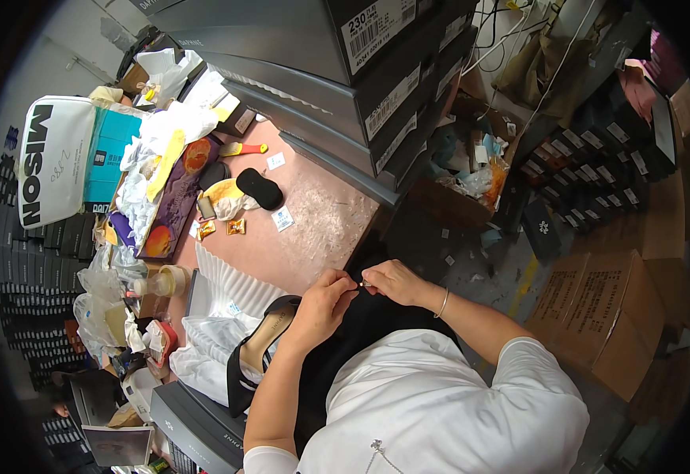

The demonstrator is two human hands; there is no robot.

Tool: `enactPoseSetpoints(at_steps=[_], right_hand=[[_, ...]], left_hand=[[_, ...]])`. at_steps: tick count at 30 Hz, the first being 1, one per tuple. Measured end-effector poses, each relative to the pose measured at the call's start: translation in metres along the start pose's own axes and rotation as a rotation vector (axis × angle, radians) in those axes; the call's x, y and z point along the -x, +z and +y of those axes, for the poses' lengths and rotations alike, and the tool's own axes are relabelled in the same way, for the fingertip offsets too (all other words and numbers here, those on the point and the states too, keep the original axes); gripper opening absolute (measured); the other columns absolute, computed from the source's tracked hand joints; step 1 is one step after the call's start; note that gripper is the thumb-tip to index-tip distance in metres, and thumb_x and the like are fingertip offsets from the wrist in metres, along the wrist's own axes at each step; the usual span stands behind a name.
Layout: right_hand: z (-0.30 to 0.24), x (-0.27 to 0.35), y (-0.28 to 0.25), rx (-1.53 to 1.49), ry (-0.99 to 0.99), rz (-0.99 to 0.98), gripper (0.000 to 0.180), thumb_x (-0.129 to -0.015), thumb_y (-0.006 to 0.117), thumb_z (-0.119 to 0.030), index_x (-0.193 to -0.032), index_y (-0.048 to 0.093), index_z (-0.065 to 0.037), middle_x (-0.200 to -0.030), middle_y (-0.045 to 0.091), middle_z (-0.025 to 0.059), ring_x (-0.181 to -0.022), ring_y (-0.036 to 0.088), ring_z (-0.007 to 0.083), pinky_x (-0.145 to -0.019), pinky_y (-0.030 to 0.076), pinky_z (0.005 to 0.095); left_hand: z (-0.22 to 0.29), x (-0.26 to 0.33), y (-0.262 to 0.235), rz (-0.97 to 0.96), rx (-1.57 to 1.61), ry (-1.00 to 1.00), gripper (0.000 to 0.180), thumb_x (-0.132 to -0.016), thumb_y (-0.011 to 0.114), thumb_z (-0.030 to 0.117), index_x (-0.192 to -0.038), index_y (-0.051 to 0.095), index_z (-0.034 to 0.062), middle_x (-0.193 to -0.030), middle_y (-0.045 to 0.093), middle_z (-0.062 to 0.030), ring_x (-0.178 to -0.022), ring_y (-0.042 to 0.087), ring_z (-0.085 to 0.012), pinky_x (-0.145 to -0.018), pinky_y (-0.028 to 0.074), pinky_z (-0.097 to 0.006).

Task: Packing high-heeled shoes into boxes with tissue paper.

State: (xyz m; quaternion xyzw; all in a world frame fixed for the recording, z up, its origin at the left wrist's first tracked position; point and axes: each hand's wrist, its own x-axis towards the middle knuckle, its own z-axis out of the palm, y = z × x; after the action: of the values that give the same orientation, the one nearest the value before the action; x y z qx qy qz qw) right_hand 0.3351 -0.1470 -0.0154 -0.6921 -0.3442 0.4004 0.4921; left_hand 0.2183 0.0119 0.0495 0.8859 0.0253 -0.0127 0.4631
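My left hand (321,304) and my right hand (392,282) meet just off the near edge of a pinkish table (321,213). Their fingertips pinch a tiny pale thing (361,284) between them; I cannot tell what it is. Under my left forearm a black high-heeled shoe (260,347) with a tan insole lies on white tissue paper (211,347) in an open shoe box (203,304). A thin bangle circles my right wrist.
Dark grey shoe boxes (337,79) are stacked at the table's far side. A black insole (259,188), small sachets (282,219), wrapped sweets (236,227) and a purple box (175,201) lie on the table. Brown cartons (606,316) and several more shoe boxes (590,182) stand at right.
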Motion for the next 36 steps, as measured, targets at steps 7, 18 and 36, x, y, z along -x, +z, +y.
enactPoseSetpoints(at_steps=[7, 18, 36], right_hand=[[-0.001, -0.002, 0.001, 0.001, 0.004, -0.010, 0.046, -0.094, 0.039, -0.034, -0.070, 0.058, 0.000, -0.066, 0.060, 0.0147, -0.065, 0.060, 0.0297, -0.067, 0.046, 0.0395], [-0.007, -0.030, 0.010, -0.293, 0.090, 0.063, 0.047, -0.100, 0.039, -0.042, -0.086, 0.062, -0.003, -0.064, 0.052, -0.0007, -0.057, 0.048, 0.0071, -0.053, 0.041, 0.0221], [-0.136, -0.093, 0.107, 0.827, -0.761, -0.713, 0.070, -0.071, 0.080, -0.025, -0.131, 0.049, -0.007, -0.135, 0.045, 0.0193, -0.122, 0.045, 0.0374, -0.102, 0.039, 0.0406]], left_hand=[[-0.003, 0.000, 0.001, 0.003, -0.022, 0.042, 0.013, -0.082, 0.063, -0.003, -0.094, 0.060, -0.0026, -0.099, 0.058, -0.0149, -0.085, 0.060, -0.0341, -0.072, 0.050, -0.037], [-0.002, 0.037, -0.040, 0.214, 0.338, -0.033, 0.006, -0.090, 0.059, 0.004, -0.090, 0.059, -0.0015, -0.106, 0.056, -0.0103, -0.088, 0.058, -0.0163, -0.071, 0.048, -0.027], [-0.027, 0.217, -0.008, 0.638, -0.444, -0.645, 0.068, -0.069, 0.081, 0.024, -0.129, 0.052, 0.0092, -0.134, 0.044, -0.0160, -0.122, 0.044, -0.0331, -0.097, 0.040, -0.042]])
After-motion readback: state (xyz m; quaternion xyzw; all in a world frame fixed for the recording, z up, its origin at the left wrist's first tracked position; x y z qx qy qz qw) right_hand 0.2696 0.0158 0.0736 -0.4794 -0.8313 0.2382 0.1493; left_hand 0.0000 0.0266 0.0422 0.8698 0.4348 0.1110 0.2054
